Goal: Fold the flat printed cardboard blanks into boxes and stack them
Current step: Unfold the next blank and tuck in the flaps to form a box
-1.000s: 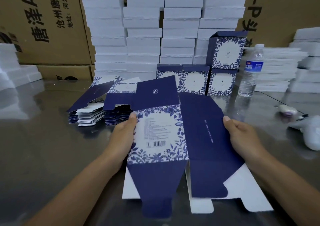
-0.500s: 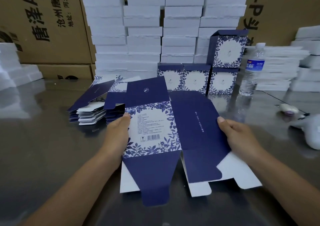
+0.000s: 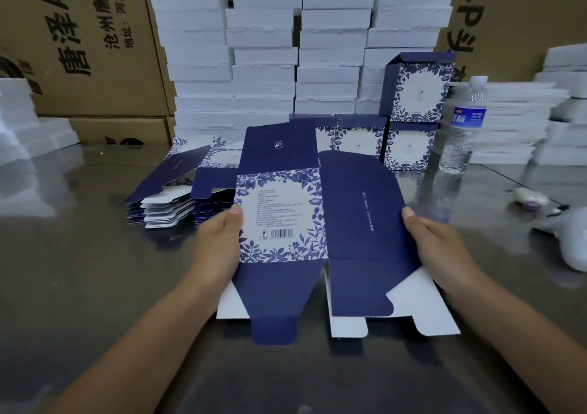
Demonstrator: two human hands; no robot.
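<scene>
A flat navy and white floral cardboard blank point(image 3: 317, 223) is held up over the grey table in front of me. My left hand point(image 3: 219, 242) grips its left edge beside the barcode panel, thumb on top. My right hand point(image 3: 435, 242) grips the right edge of the plain navy panel. The bottom flaps hang toward me, showing white insides. A pile of flat blanks point(image 3: 168, 197) lies behind on the left. Several folded boxes point(image 3: 409, 146) stand at the back right, one point(image 3: 419, 89) stacked on another.
White foam blocks point(image 3: 263, 48) are stacked high behind the boxes, with more point(image 3: 524, 121) on the right. A water bottle point(image 3: 460, 127) stands right of the boxes. Brown cartons point(image 3: 85, 42) line the back. A white tool point(image 3: 575, 242) and a small object point(image 3: 530, 196) lie at the right.
Both hands have lifted the blank up and away from me; its lower flaps have risen off the near table edge. The grips are unchanged.
</scene>
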